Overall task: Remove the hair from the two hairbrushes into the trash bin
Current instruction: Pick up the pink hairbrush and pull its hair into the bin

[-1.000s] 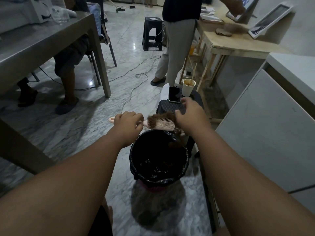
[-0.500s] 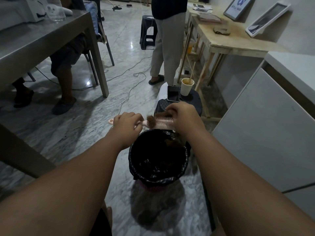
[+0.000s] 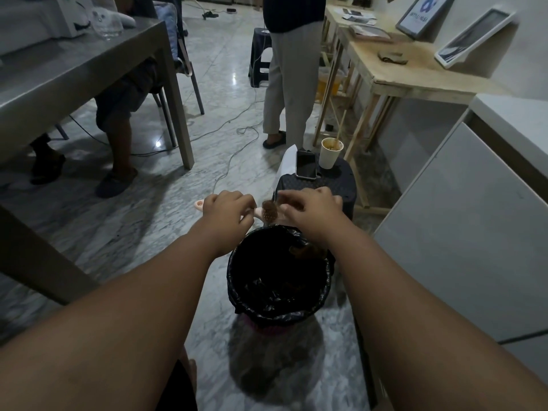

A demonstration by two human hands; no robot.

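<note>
Left hand [image 3: 228,213] grips hairbrush [image 3: 259,214], right hand [image 3: 311,212] pinches hair [image 3: 268,207] — stool [image 3: 341,180] behind.

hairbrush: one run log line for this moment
left hand: grips hairbrush handle | right hand: pinches hair at brush head | position: above trash bin far rim

blue logo on a framed sign [image 3: 424,13], small lettering beneath it too blurred to read, nothing else legible
</note>
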